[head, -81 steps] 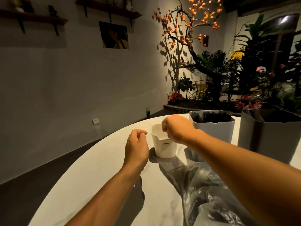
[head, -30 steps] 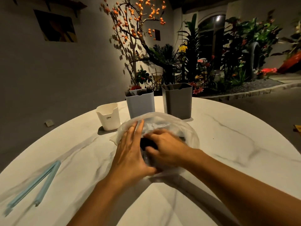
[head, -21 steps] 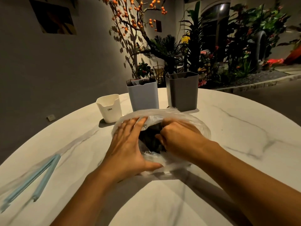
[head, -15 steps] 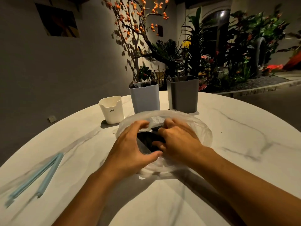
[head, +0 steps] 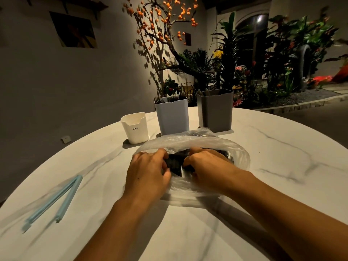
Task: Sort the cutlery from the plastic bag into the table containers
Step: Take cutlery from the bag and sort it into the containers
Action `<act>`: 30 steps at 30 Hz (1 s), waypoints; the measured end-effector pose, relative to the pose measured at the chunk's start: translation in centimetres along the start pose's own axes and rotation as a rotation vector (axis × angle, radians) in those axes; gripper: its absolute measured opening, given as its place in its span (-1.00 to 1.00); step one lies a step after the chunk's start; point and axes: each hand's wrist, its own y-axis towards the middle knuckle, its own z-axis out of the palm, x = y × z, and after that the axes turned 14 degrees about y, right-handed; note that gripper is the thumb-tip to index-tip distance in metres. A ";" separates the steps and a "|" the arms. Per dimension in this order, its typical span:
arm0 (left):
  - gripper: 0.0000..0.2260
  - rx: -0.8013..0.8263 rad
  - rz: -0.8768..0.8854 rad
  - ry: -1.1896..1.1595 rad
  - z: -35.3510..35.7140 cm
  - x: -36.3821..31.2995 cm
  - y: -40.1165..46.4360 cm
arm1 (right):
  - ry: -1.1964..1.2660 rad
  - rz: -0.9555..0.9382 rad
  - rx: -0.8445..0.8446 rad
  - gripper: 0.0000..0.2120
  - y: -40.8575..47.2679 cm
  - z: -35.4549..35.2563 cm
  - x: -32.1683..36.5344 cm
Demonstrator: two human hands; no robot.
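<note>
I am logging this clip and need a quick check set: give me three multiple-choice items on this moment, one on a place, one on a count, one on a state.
1. Where does the blue clip lie?
A. on the table, left of the plastic bag
B. inside the white cup
C. behind the dark grey container

2. How many containers stand behind the bag?
A. two
B. three
C. five

3. What are the two hands doing?
A. resting flat on the table
B. both gripping at the bag's mouth
C. lifting the white cup

Answers: 1 A, it lies on the marble table far left. 2 B, white cup, light grey container, dark grey container. 3 B, left hand and right hand curl on the plastic.
</note>
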 end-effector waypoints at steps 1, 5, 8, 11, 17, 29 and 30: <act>-0.69 0.005 -0.001 -0.006 0.1 0.0 0.0 | 0.001 0.000 -0.010 -0.71 0.0 0.0 -0.1; -0.67 0.004 -0.010 -0.022 0.1 0.0 0.0 | 0.028 0.030 -0.049 -0.70 0.1 0.2 -0.6; -0.66 -0.002 -0.021 -0.061 0.1 -0.2 0.0 | 0.078 0.111 -0.067 -0.71 0.7 0.4 -1.1; -0.66 -0.006 -0.020 -0.096 0.2 -0.4 -0.1 | 0.093 0.129 -0.051 -0.65 1.0 1.2 -1.9; -0.63 -0.004 -0.019 -0.103 0.3 -0.7 -0.2 | 0.077 0.065 -0.148 -0.67 0.1 1.3 -1.3; -0.54 -0.047 0.008 -0.178 0.0 -1.3 -0.5 | -0.048 -0.144 -0.180 -0.61 -0.6 -1.0 1.4; -0.54 -0.048 0.014 -0.177 0.0 -1.3 -0.5 | -0.057 -0.157 -0.187 -0.61 -0.6 -0.9 1.5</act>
